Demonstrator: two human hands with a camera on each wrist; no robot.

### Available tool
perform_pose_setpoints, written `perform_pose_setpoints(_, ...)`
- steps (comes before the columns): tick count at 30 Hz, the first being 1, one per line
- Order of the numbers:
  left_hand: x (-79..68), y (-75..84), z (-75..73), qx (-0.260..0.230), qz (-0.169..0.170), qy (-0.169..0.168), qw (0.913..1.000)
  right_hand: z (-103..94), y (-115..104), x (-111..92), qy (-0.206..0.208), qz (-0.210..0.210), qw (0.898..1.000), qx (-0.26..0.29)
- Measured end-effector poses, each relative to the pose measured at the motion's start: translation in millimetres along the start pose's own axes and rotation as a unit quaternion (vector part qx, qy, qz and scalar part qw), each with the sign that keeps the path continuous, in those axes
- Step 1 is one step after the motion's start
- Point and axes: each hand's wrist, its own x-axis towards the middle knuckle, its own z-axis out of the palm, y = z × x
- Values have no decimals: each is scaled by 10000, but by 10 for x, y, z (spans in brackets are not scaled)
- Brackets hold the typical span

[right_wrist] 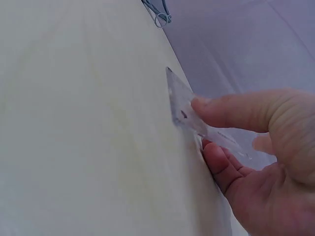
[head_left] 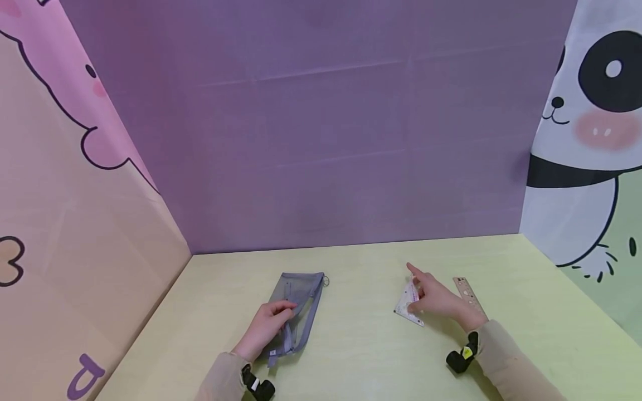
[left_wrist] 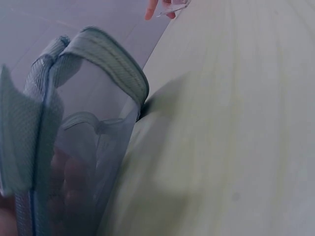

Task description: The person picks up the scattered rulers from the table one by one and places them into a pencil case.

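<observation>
My left hand (head_left: 268, 326) grips a grey-blue mesh zip pouch (head_left: 302, 285) on the left part of the table. The left wrist view shows the pouch's zipper-trimmed edge (left_wrist: 106, 49) bowed outward, and fingers show dimly through its mesh. To the right, my right hand (head_left: 441, 301) pinches a clear triangular set square (head_left: 403, 305) with small printed marks. Its thumb (right_wrist: 231, 110) presses one face of the set square while curled fingers lie behind; the index finger points forward past it. One corner of the set square is tilted up in the right wrist view.
A pinkish straight ruler (head_left: 465, 288) with cut-out holes lies beyond my right wrist, partly hidden by the forearm. A small ring (head_left: 326, 281) hangs at the pouch's far corner. The pale table (head_left: 358, 356) meets a purple back wall and printed side panels.
</observation>
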Motion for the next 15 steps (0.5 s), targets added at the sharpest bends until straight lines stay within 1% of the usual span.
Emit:
perform_pose_setpoints(3,3,0,0,0,-10,38,10000,-13,31,3,3,196,9996,205)
perform_pose_setpoints(8,12,3,6,1,-42,95,9999,-35,112,19,132,490,9953,820)
perform_pose_setpoints(12,8,3,10,12,-45,112,9999,-50,143,20,126,504,9907,1261)
perform_pose_setpoints(15,-2,-1,8,12,-55,121,9999,-56,148,17,40,446,9875,1509)
